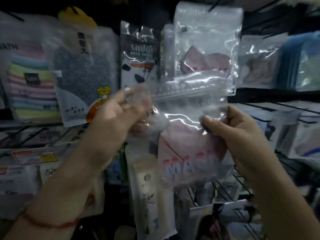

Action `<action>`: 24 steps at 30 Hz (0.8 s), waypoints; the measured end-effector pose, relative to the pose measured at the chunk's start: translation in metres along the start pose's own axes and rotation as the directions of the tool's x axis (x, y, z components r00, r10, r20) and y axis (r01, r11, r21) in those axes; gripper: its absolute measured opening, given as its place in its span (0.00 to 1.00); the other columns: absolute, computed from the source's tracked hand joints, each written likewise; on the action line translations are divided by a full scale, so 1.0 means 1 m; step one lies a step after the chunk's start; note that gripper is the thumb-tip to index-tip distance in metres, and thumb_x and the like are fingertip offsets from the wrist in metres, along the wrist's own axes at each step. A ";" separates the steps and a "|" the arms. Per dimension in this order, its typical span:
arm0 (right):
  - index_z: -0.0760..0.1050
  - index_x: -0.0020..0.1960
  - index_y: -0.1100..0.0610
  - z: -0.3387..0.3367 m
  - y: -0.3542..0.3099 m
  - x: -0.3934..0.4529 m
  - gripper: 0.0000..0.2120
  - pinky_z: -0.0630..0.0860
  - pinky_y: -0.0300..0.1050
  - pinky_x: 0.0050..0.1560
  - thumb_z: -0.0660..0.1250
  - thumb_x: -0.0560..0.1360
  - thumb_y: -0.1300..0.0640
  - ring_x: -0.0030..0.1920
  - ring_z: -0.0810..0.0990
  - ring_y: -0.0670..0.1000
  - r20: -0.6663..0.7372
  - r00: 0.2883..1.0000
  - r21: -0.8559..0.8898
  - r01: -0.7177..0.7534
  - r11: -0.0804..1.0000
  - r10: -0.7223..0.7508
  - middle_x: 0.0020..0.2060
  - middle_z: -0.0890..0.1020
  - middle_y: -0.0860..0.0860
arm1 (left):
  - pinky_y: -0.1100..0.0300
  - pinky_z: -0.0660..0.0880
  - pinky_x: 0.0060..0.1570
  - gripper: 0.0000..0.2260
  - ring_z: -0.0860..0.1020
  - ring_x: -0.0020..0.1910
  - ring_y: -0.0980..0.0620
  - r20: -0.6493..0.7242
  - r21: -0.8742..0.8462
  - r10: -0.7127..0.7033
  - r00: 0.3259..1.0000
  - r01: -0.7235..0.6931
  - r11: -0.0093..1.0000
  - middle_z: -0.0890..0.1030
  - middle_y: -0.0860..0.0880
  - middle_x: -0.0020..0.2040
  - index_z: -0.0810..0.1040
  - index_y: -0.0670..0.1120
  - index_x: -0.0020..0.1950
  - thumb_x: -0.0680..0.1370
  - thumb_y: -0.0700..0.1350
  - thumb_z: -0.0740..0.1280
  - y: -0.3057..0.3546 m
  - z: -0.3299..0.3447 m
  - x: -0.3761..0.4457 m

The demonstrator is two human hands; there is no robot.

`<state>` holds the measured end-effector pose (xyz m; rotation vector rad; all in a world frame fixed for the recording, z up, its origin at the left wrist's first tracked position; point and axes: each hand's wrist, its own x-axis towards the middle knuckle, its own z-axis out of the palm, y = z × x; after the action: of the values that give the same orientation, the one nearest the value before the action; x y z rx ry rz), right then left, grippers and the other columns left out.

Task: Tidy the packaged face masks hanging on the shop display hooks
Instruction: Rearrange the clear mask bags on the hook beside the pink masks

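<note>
Both our hands pinch one clear mask packet [187, 135]: left hand [114, 115] at its blurred top, right hand [230, 129] beside; pink masks, "MASK" lettering inside.

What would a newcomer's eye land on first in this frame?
Probably the clear mask packet at centre, pink inside with MASK lettering, gripped by the left hand and right hand at its top. Directly above hangs a similar hanging packet; a striped towel pack brightens the left.
</note>
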<state>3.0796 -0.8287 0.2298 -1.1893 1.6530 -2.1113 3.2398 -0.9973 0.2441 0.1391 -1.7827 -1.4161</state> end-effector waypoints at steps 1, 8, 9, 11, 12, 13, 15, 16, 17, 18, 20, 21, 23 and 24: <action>0.78 0.49 0.60 -0.005 -0.001 0.002 0.12 0.79 0.41 0.33 0.73 0.68 0.56 0.35 0.82 0.50 -0.009 1.000 -0.011 0.005 1.000 -0.005 0.36 0.83 0.53 | 0.59 0.79 0.37 0.17 0.84 0.42 0.52 0.009 0.074 0.053 0.999 -0.054 0.996 0.86 0.49 0.50 0.78 0.57 0.59 0.71 0.57 0.71 0.011 -0.001 0.014; 0.78 0.45 0.58 -0.037 -0.005 0.019 0.09 0.76 0.38 0.30 0.72 0.66 0.56 0.34 0.83 0.48 -0.010 0.996 -0.017 0.085 0.996 -0.085 0.34 0.84 0.52 | 0.78 0.71 0.46 0.12 0.79 0.51 0.72 0.374 0.690 0.000 0.927 -0.278 0.668 0.83 0.67 0.49 0.83 0.60 0.57 0.76 0.59 0.67 0.070 0.037 0.073; 0.78 0.45 0.59 -0.041 -0.007 0.023 0.09 0.76 0.37 0.30 0.72 0.66 0.57 0.33 0.83 0.47 -0.010 0.994 -0.014 0.104 0.994 -0.105 0.33 0.83 0.51 | 0.76 0.73 0.47 0.08 0.80 0.50 0.69 0.395 0.715 -0.005 0.919 -0.304 0.630 0.84 0.66 0.48 0.84 0.59 0.55 0.78 0.55 0.68 0.074 0.044 0.078; 0.79 0.44 0.58 -0.050 -0.010 0.031 0.08 0.76 0.37 0.31 0.73 0.66 0.57 0.33 0.83 0.46 -0.015 0.992 -0.012 0.129 0.992 -0.129 0.32 0.83 0.50 | 0.66 0.76 0.47 0.06 0.82 0.46 0.63 0.411 0.731 0.009 0.911 -0.336 0.594 0.85 0.61 0.45 0.85 0.57 0.50 0.79 0.53 0.68 0.078 0.054 0.087; 0.80 0.43 0.55 -0.054 -0.013 0.034 0.08 0.76 0.37 0.32 0.73 0.65 0.56 0.33 0.83 0.46 -0.019 0.990 -0.028 0.139 0.990 -0.139 0.33 0.83 0.50 | 0.64 0.77 0.45 0.05 0.83 0.45 0.60 0.411 0.726 0.024 0.911 -0.343 0.597 0.85 0.60 0.44 0.85 0.57 0.49 0.78 0.53 0.68 0.079 0.058 0.091; 0.81 0.44 0.53 -0.059 -0.016 0.039 0.08 0.77 0.40 0.34 0.74 0.65 0.53 0.35 0.83 0.46 -0.021 0.986 -0.070 0.161 0.985 -0.162 0.33 0.83 0.49 | 0.61 0.77 0.43 0.05 0.83 0.43 0.58 0.408 0.715 0.043 0.912 -0.349 0.606 0.86 0.59 0.43 0.85 0.56 0.48 0.78 0.53 0.69 0.080 0.062 0.095; 0.80 0.49 0.48 -0.067 -0.028 0.048 0.12 0.81 0.44 0.38 0.73 0.66 0.49 0.38 0.84 0.48 -0.024 0.968 -0.198 0.240 0.950 -0.249 0.37 0.83 0.48 | 0.66 0.77 0.40 0.05 0.83 0.40 0.59 0.409 0.692 0.084 0.909 -0.368 0.621 0.86 0.58 0.41 0.85 0.54 0.48 0.78 0.51 0.70 0.082 0.069 0.102; 0.78 0.52 0.46 -0.069 -0.035 0.052 0.15 0.82 0.45 0.39 0.73 0.66 0.47 0.39 0.84 0.48 -0.027 0.953 -0.255 0.284 0.924 -0.301 0.40 0.83 0.48 | 0.70 0.75 0.38 0.04 0.83 0.39 0.61 0.415 0.683 0.100 0.904 -0.382 0.623 0.85 0.59 0.40 0.85 0.53 0.48 0.78 0.49 0.70 0.083 0.073 0.104; 0.75 0.55 0.43 -0.072 -0.043 0.056 0.18 0.83 0.45 0.39 0.72 0.66 0.46 0.40 0.84 0.49 -0.022 0.935 -0.310 0.329 0.892 -0.353 0.43 0.82 0.45 | 0.73 0.74 0.37 0.04 0.82 0.37 0.63 0.423 0.677 0.110 0.899 -0.394 0.621 0.85 0.59 0.39 0.85 0.52 0.48 0.78 0.48 0.70 0.084 0.077 0.107; 0.73 0.56 0.40 -0.074 -0.051 0.060 0.20 0.83 0.45 0.39 0.72 0.65 0.44 0.41 0.84 0.48 -0.006 0.914 -0.377 0.374 0.847 -0.406 0.45 0.81 0.43 | 0.73 0.73 0.36 0.03 0.82 0.36 0.64 0.432 0.673 0.117 0.894 -0.405 0.619 0.85 0.60 0.38 0.85 0.52 0.48 0.77 0.48 0.71 0.086 0.081 0.110; 0.70 0.58 0.36 -0.077 -0.066 0.069 0.24 0.82 0.45 0.41 0.71 0.64 0.40 0.41 0.82 0.44 0.049 0.863 -0.536 0.448 0.716 -0.503 0.46 0.78 0.39 | 0.73 0.73 0.34 0.03 0.81 0.34 0.64 0.437 0.661 0.124 0.891 -0.412 0.627 0.84 0.60 0.36 0.84 0.53 0.47 0.77 0.48 0.70 0.090 0.088 0.115; 0.68 0.60 0.35 -0.080 -0.071 0.075 0.25 0.82 0.44 0.41 0.70 0.64 0.41 0.42 0.81 0.42 0.080 0.835 -0.605 0.474 0.639 -0.544 0.45 0.78 0.39 | 0.72 0.73 0.34 0.03 0.81 0.33 0.63 0.428 0.652 0.127 0.895 -0.403 0.642 0.84 0.59 0.36 0.84 0.53 0.47 0.77 0.48 0.71 0.093 0.091 0.118; 0.66 0.62 0.34 -0.087 -0.080 0.087 0.26 0.81 0.43 0.40 0.69 0.65 0.41 0.41 0.80 0.39 0.143 0.796 -0.693 0.505 0.515 -0.588 0.42 0.78 0.39 | 0.71 0.74 0.33 0.02 0.81 0.32 0.61 0.394 0.628 0.134 0.909 -0.373 0.683 0.85 0.55 0.36 0.85 0.52 0.46 0.75 0.48 0.73 0.100 0.095 0.124; 0.66 0.62 0.34 -0.090 -0.084 0.093 0.27 0.81 0.42 0.39 0.68 0.65 0.40 0.41 0.80 0.37 0.169 0.793 -0.711 0.509 0.485 -0.585 0.42 0.78 0.37 | 0.70 0.75 0.33 0.03 0.82 0.33 0.59 0.380 0.618 0.129 0.916 -0.355 0.701 0.86 0.54 0.37 0.85 0.52 0.47 0.74 0.48 0.74 0.104 0.096 0.127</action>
<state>2.9819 -0.7902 0.3425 -2.1381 2.5821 -1.7960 3.1353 -0.9578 0.3980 0.0506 -2.4209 -0.5463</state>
